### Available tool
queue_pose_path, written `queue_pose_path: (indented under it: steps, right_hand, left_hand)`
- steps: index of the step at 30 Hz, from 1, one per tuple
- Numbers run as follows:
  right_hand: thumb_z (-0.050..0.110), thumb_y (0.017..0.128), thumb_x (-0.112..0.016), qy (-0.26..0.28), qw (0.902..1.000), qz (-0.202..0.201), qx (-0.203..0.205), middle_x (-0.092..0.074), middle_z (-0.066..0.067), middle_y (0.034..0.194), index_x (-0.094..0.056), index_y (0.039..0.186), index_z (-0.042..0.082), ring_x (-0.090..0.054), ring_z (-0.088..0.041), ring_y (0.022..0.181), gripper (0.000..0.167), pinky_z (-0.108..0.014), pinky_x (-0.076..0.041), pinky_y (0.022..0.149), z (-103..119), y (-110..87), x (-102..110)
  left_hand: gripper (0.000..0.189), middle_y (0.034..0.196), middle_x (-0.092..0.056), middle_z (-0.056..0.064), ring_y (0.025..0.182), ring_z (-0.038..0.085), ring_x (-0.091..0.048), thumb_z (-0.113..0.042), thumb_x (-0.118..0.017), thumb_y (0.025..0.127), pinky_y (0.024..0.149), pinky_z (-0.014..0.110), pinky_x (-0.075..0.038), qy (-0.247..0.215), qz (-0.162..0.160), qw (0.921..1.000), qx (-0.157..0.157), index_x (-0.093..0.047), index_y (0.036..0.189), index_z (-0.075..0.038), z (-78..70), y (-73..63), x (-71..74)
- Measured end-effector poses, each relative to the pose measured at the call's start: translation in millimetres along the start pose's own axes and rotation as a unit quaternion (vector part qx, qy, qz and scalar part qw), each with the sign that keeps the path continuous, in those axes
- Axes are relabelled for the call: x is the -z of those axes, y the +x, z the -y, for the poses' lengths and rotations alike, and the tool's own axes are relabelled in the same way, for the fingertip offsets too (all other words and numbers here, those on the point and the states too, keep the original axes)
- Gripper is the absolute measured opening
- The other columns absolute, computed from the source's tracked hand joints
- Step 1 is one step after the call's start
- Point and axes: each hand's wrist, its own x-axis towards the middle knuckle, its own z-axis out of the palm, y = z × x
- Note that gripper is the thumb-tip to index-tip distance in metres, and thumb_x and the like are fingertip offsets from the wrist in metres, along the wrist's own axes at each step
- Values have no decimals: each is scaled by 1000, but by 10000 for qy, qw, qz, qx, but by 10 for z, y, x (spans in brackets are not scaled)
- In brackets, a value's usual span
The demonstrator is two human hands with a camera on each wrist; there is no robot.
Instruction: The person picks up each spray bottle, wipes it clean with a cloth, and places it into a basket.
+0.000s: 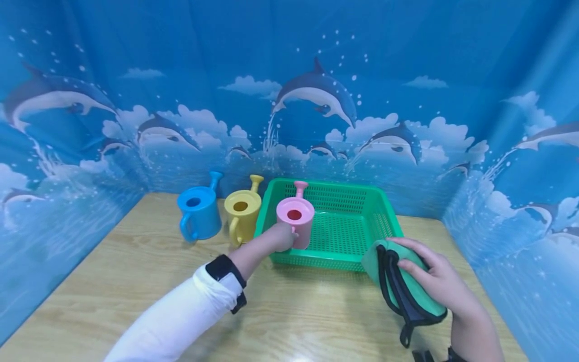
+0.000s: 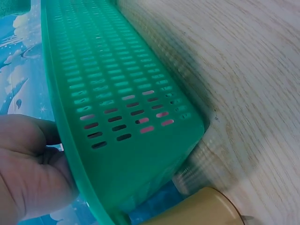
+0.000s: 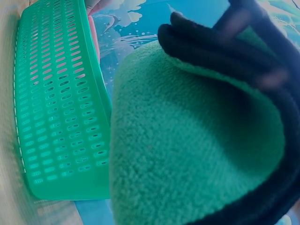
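While the left hand (image 1: 281, 237) grips a pink watering can (image 1: 304, 226), the right holds a folded cloth

Curled at the can's handle, which they mostly hide, the left hand's fingers keep the body upright within the green basket (image 1: 330, 257), near its left end. Handle toward the person and spout pointing away looks like the simplest hold for one hand reaching forward. Whether the base rests on the basket floor cannot be told.

Well to the right of that hand, the right hand (image 1: 429, 271) is half closed on the green cloth (image 1: 420, 296), thumb on the near face, fingers over the far side; doubling it over probably makes the cloth a compact handful. It hangs by the basket's near right corner; contact there is unclear.

Just left of the left hand, outside the basket, stands a yellow watering can (image 1: 248, 221), with a blue watering can (image 1: 205, 221) beyond it. Both handles turn toward the person, perhaps for easy reach. All this sits on a wood-grain table (image 1: 294, 311), before a dolphin-printed backdrop (image 1: 181, 50).

The pink can is smooth, with a reddish inside showing through its round top hole and a flared spout head. The cloth is fuzzy, edged in black, greyish within its fold, and ends in a dark loop.
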Motion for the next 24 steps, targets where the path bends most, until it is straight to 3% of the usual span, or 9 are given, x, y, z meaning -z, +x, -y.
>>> queue_pose_path:
  steps: [4,8,17,24]
  right_hand:
    - [9,97,-57,-60,10000,12,-12,-52,20,136,-53,136,15,-38,21,119,40,-3,-37,89,11,3,6]
    - [9,97,-56,-28,10000,21,-21,-54,12,137,-53,137,14,-38,20,119,40,-3,-36,89,15,0,10]
    - [8,97,-56,-20,10000,-51,35,-52,18,136,-53,137,14,-38,20,120,40,-3,-35,90,5,-12,31]
    - [9,97,-56,-56,10000,-57,3,-56,1,136,-53,137,19,-38,20,119,41,-3,-37,89,22,-22,44]
  left_hand:
    - [29,65,-42,1,62,13,-44,-20,-49,102,61,22,-40,137,-45,9999,-13,-51,76,-8,-22,-24,-16]
    - [26,67,-43,3,66,15,-46,-21,-49,101,66,25,-42,33,-71,9999,91,-54,80,-7,-31,-45,-21]
    - [33,66,-42,2,64,14,-43,-24,-48,101,63,25,-38,255,-101,9996,86,-51,72,-9,-82,-53,-10]
    - [29,71,-48,5,70,18,-50,-25,-50,101,69,29,-44,7,-92,9996,250,-59,83,-5,-73,-106,-18]
